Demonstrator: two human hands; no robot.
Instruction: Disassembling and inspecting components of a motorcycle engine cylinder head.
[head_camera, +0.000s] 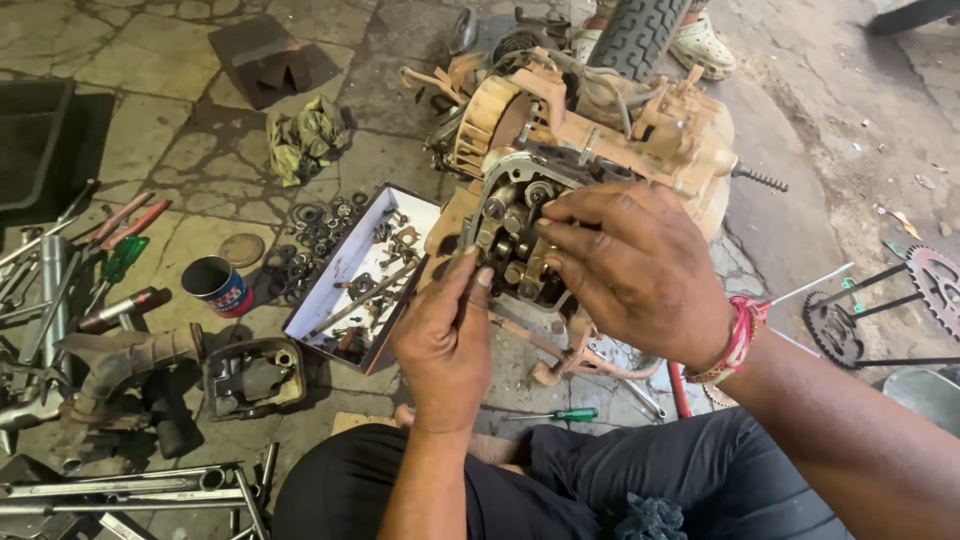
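Note:
A dirty, mud-coloured motorcycle engine (640, 130) stands on the stone floor in front of me, its open head with rockers and springs (510, 235) facing me. My right hand (630, 265) rests on that open head, fingers curled over the valve parts. My left hand (445, 335) is closed around a thin dark tool, thumb up, its tip against the lower left edge of the head. My knees in black trousers (620, 480) fill the bottom of the view.
A white tray (350, 265) with small parts lies left of the engine, washers and rings (315, 235) beside it. A blue can (218, 285), pliers, wrenches (120, 485) and a green screwdriver (560, 415) lie around. Sprockets (935, 285) sit right; a tyre (640, 35) behind.

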